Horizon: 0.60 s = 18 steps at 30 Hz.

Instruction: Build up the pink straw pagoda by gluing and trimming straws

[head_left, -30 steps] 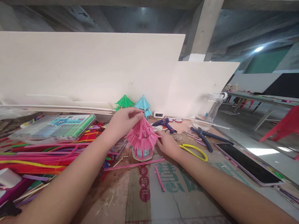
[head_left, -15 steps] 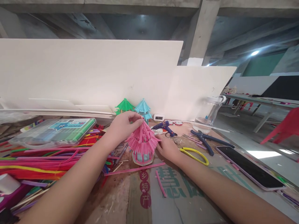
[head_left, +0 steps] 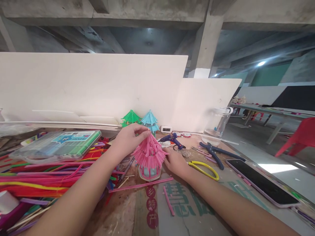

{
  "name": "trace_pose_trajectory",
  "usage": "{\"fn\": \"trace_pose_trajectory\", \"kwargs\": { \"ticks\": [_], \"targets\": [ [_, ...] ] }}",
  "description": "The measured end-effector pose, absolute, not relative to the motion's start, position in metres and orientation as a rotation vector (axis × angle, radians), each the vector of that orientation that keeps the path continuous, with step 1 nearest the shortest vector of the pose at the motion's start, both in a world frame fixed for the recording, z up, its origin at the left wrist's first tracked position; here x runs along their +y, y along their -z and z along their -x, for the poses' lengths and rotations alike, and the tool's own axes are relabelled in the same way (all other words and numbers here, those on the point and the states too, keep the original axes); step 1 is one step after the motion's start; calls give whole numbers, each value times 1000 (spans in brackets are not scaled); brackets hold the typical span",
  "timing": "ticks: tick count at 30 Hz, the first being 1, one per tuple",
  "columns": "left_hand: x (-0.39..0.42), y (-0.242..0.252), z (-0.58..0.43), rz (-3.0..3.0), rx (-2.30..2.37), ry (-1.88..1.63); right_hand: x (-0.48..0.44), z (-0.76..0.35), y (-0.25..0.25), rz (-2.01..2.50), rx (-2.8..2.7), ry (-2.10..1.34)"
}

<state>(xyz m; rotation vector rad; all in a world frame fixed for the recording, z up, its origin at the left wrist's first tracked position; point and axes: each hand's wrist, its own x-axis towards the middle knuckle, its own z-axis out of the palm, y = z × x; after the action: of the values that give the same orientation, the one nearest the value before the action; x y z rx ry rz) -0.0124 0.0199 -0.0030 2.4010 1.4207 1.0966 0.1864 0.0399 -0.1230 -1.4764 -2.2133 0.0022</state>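
A small pink model pavilion (head_left: 149, 160), its two-tier roof made of fuzzy pipe-cleaner strips, stands upright on a pale base in front of me. The thumb and fingers of my left hand (head_left: 131, 139) are closed on the roof's peak. Low on the right side, my right hand (head_left: 175, 161) grips the edge of the lower roof, its fingertips partly hidden behind the model. A long pink pipe cleaner (head_left: 142, 185) lies just before the base, and a shorter pink piece (head_left: 168, 200) rests on the printed cardboard (head_left: 177, 223).
Behind stand a green model pavilion (head_left: 131, 118) and a blue one (head_left: 150, 119). A hot glue gun (head_left: 173, 139), yellow-handled scissors (head_left: 205, 170), blue pliers (head_left: 214, 152), a phone (head_left: 262, 182) and a clear jug (head_left: 218, 123) lie rightward. Leftward are a marker case (head_left: 59, 146) and loose pipe cleaners (head_left: 36, 182).
The whole scene sits slightly lower in the picture as the camera tilts up. Both hands keep their places on the pink pavilion, which looks turned or tilted a little.
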Motion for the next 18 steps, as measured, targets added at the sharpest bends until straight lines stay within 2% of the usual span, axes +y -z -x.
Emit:
{"fn": "trace_pose_trajectory", "kwargs": {
  "ticks": [11,18],
  "targets": [
    [23,4,11,-2392,1383,-1126,39,-187,122,1492,-2230,7],
    [20,0,17,-2477,1320,-962,41,-188,124,1483,-2233,7]
  ]
}}
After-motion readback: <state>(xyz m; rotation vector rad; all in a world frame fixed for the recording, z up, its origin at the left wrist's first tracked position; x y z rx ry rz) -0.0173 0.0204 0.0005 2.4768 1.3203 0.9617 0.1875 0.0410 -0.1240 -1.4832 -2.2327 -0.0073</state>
